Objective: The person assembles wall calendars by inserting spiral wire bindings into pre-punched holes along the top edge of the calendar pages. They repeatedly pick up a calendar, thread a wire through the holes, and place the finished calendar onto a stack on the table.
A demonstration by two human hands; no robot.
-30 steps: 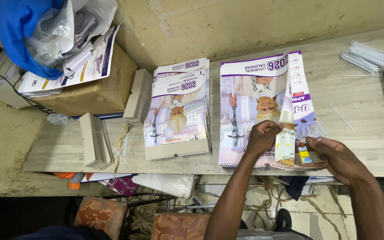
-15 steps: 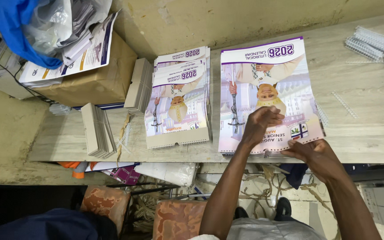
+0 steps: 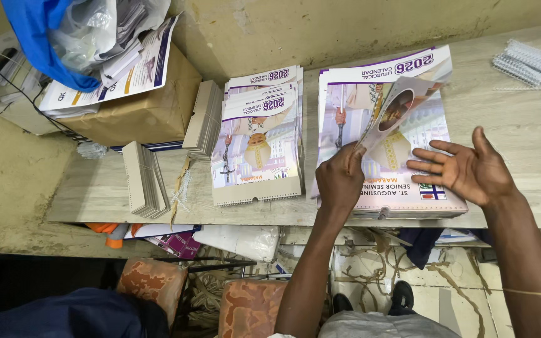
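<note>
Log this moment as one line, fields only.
left hand: lifting a printed sheet off the right calendar stack | right hand: open, over that stack | table: second calendar stack at left

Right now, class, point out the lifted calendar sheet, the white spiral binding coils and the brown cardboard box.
lifted calendar sheet [image 3: 402, 103], head view, its printed middle.
white spiral binding coils [image 3: 527, 61], head view, mid-bundle.
brown cardboard box [image 3: 145, 112], head view, its front wall.

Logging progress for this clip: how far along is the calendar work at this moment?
Looks done: a smaller calendar stack sits squared up with its binding edge toward the person. In hand: the left hand lifts a printed sheet off the large calendar stack; the right hand hovers open over it. Seemingly left: the white wire binding coils at the table's far right lie untouched.
</note>
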